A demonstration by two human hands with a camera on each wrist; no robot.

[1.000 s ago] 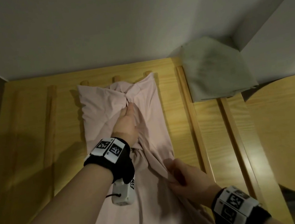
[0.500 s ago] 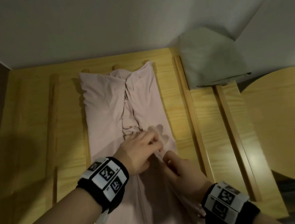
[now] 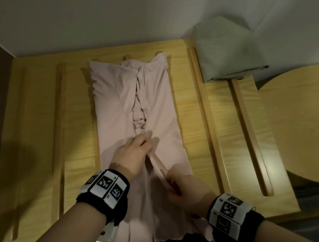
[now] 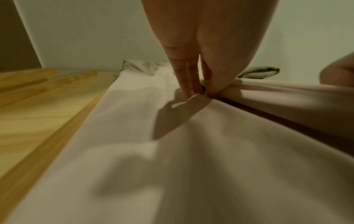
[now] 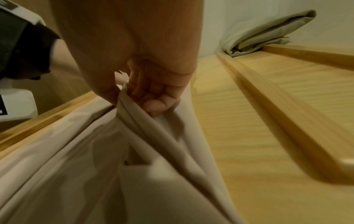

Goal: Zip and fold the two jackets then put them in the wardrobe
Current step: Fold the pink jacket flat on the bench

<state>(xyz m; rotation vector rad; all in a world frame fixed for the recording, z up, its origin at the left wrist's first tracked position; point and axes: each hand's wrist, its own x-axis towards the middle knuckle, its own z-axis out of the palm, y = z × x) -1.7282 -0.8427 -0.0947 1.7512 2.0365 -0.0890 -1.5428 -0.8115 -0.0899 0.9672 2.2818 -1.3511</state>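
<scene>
Thin, soft pale-pink fabric jacket (image 3: 137, 145) lies flat along the slatted wooden bench (image 3: 225, 131), best held at its front edges.
Left hand (image 3: 133, 154) pinches the zipper, lower than a second ago; right hand (image 3: 183, 186) grips the lifted front edge. A folded grey-green jacket (image 3: 227, 50) sits beside.
</scene>
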